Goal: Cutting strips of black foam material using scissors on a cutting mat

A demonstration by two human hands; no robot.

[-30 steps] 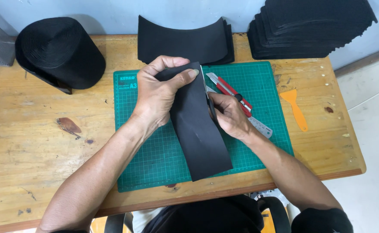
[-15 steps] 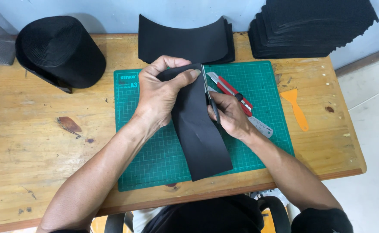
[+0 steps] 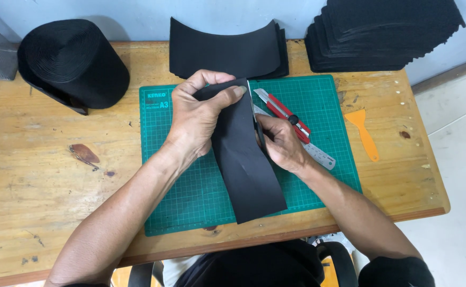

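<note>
**One black strip mid-trim over the green mat**

Left hand [image 3: 195, 119] pinches the black strip [image 3: 246, 165] at its top corner. Right hand [image 3: 280, 141] is closed round scissors [image 3: 255, 114] at the strip's right edge. The cut looks barely started; most of the edge is uncut.

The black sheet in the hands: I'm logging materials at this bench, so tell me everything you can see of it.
The black sheet is a long, matte, flexible strip, like foam or rubber, with a faint crease across its lower half. It lies lengthwise toward the person on the green cutting mat, its lower corner reaching the mat's front edge. The left hand pinches and lifts its top end, curling it. The right hand works scissors along its right edge.
</note>
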